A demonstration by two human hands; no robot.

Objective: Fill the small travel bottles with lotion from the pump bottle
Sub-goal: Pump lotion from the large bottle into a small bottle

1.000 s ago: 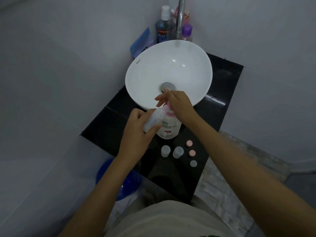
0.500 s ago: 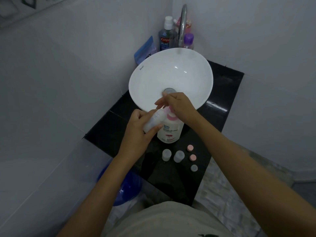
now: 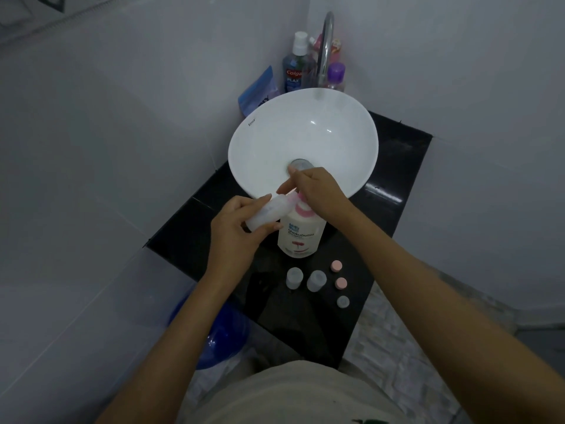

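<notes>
A white pump bottle (image 3: 301,237) with a pink collar stands on the black counter (image 3: 394,191) in front of the basin. My right hand (image 3: 315,191) lies on top of its pump head, which it hides. My left hand (image 3: 235,234) holds a small clear travel bottle (image 3: 269,211) tilted, its mouth against the pink nozzle. Two more small clear bottles (image 3: 294,278) (image 3: 316,280) stand uncapped nearer to me. Beside them lie two pink caps (image 3: 336,266) (image 3: 341,283) and a pale cap (image 3: 343,301).
A white bowl basin (image 3: 275,142) with a chrome tap (image 3: 325,47) fills the counter's far half. Mouthwash (image 3: 295,68), a purple-capped bottle (image 3: 335,75) and a blue packet (image 3: 258,90) stand behind it. A blue bucket (image 3: 220,338) sits on the floor at lower left. Walls close in on both sides.
The hands keep the same hold on the travel bottle and pump. The camera has tilted slightly, so the whole scene sits lower in the picture.
</notes>
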